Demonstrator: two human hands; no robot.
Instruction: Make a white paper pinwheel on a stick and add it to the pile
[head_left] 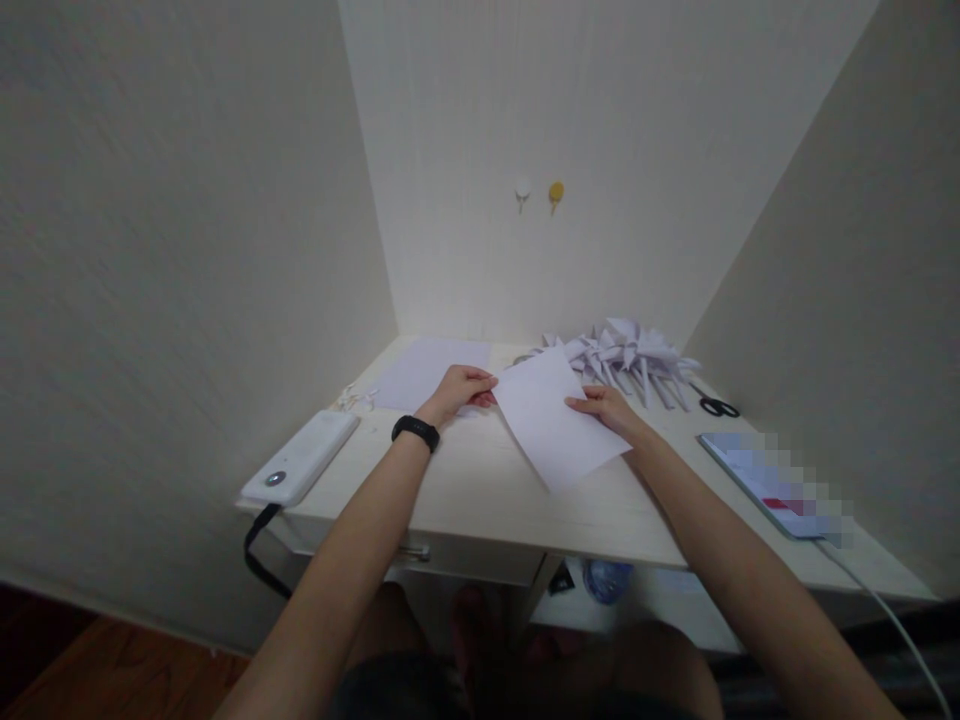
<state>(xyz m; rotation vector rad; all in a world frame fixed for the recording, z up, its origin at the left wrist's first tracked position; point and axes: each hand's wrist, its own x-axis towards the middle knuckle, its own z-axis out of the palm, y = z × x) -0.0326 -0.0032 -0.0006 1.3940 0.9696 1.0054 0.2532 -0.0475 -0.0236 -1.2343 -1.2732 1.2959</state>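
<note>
A white sheet of paper (551,420) is held up at a slant above the desk, between both hands. My left hand (463,390), with a black band on the wrist, pinches its left corner. On the sheet's right edge my right hand (604,408) grips it, thumb on top and the other fingers mostly hidden behind. Flat on the desk behind my left hand lies more white paper (431,370); whether it is one sheet or a stack I cannot tell. Several folded white paper pinwheels (630,350) are heaped beyond my right hand.
Black-handled scissors (718,407) lie at the right by the wall. A phone or tablet (772,485) with a cable rests at the desk's right. A white power bank (304,458) with a black strap sits at the left edge. Two hooks (556,192) are on the back wall.
</note>
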